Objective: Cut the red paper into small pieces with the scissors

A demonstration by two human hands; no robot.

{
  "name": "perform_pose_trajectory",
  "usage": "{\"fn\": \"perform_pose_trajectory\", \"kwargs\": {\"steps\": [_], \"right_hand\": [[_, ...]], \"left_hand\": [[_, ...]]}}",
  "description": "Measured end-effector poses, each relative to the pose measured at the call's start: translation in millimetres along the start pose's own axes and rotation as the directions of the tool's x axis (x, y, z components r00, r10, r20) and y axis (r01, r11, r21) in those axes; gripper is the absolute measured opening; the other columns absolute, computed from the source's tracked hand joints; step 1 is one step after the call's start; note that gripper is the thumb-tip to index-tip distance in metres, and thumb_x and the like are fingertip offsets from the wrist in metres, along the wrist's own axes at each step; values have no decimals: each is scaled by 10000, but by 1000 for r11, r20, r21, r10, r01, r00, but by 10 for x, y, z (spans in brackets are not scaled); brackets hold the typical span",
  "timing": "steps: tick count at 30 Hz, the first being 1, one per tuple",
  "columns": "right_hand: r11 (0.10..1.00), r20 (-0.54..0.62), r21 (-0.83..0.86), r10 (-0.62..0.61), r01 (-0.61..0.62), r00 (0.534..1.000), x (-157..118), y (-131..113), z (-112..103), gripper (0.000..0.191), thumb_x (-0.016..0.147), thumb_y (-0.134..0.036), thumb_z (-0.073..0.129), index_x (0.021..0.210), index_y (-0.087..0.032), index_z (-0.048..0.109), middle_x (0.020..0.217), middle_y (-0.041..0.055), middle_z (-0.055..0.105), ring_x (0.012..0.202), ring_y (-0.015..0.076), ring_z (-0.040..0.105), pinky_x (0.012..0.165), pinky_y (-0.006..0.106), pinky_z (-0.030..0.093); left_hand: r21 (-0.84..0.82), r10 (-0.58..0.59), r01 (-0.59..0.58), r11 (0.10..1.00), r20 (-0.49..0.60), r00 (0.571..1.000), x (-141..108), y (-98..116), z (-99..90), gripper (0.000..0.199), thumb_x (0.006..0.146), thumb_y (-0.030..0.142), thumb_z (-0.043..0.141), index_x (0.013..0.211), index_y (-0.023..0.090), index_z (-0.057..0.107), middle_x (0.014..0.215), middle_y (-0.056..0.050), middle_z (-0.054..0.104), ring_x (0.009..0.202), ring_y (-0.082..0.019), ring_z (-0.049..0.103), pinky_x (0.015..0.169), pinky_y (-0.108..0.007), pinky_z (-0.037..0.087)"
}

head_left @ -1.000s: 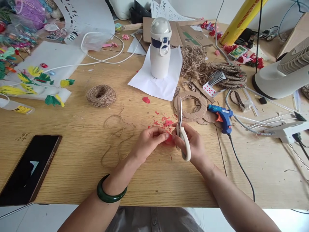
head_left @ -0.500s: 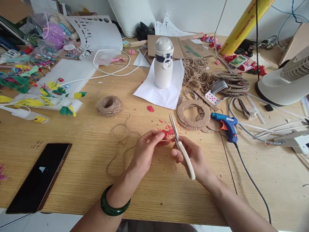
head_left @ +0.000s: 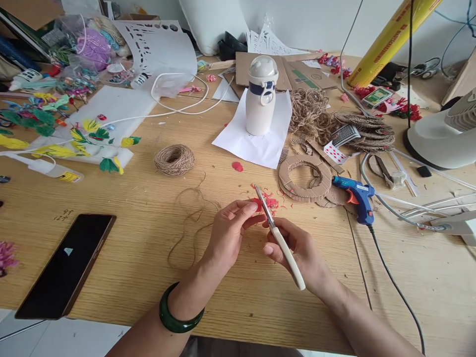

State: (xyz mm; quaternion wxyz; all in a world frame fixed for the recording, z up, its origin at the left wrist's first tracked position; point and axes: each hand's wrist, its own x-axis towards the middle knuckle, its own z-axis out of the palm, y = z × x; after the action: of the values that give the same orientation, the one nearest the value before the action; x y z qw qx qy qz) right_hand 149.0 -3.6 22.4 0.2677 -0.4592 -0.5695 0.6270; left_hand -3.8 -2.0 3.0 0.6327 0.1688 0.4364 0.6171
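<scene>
Between its thumb and fingers my left hand (head_left: 232, 225) pinches a small piece of red paper (head_left: 257, 204), partly hidden by the fingertips. My right hand (head_left: 297, 248) grips a pair of scissors (head_left: 284, 250) with off-white handles, blades pointing up and to the left. The blades lie close beside the red piece; whether they touch it I cannot tell. Thin red scraps (head_left: 272, 202) are strewn on the table just behind the hands. Farther back lies a cut red piece (head_left: 237, 166) with a rounded edge.
A ball of twine (head_left: 174, 159) with a loose strand sits left of the hands. To the right are a cardboard ring (head_left: 305, 177) and a blue glue gun (head_left: 357, 195) with its cable. A white bottle (head_left: 261, 106) stands behind, and a phone (head_left: 67, 265) lies at the left.
The scissors have tilted further left, bringing their blades nearer the red piece. The whole view has shifted slightly, so things on the table appear further right.
</scene>
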Motion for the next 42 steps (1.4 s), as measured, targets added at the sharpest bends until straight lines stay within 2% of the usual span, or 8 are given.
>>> {"fn": "perform_pose_trajectory", "kwargs": {"steps": [7, 16, 26, 34, 42], "right_hand": [[1000, -9, -10, -16, 16, 1000, 9, 2, 14, 481, 711, -508, 799, 975, -154, 608, 664, -43, 424, 595, 113, 357, 509, 248, 308], [1000, -4, 30, -9, 9, 1000, 15, 36, 9, 492, 724, -491, 794, 1040, -154, 629, 680, -30, 473, 593, 117, 417, 501, 240, 370], [1000, -32, 16, 8, -8, 999, 24, 51, 16, 519, 695, -548, 792, 985, -147, 635, 629, -40, 464, 500, 91, 375, 423, 232, 321], [999, -37, -32, 27, -28, 999, 21, 62, 15, 511, 700, -544, 789, 976, -144, 633, 622, -39, 466, 509, 101, 412, 426, 236, 339], [998, -32, -52, 23, -24, 999, 16, 95, 10, 474, 714, -543, 779, 922, -150, 617, 617, -48, 438, 483, 88, 378, 412, 235, 318]], "left_hand": [[-3, -12, 12, 1000, 0, 1000, -6, -17, 8, 125, 728, 272, 776, 715, 165, 711, 811, -18, 736, 804, -143, 677, 783, -284, 554], [-6, -19, 19, 1000, 4, 1000, -5, -25, 7, 136, 714, 281, 793, 720, 164, 724, 792, -16, 742, 792, -143, 681, 775, -284, 560], [15, -60, 60, 998, 18, 998, -13, 9, 3, 160, 736, 295, 765, 768, 146, 713, 859, -47, 747, 833, -158, 682, 821, -297, 543], [36, 26, -26, 999, -9, 1000, 10, -6, -6, 121, 753, 260, 751, 746, 151, 698, 813, -25, 727, 778, -142, 666, 777, -298, 562], [41, 6, -5, 999, -18, 1000, 21, 15, -1, 143, 743, 273, 755, 758, 142, 701, 819, -37, 719, 773, -145, 652, 776, -307, 559]]}}
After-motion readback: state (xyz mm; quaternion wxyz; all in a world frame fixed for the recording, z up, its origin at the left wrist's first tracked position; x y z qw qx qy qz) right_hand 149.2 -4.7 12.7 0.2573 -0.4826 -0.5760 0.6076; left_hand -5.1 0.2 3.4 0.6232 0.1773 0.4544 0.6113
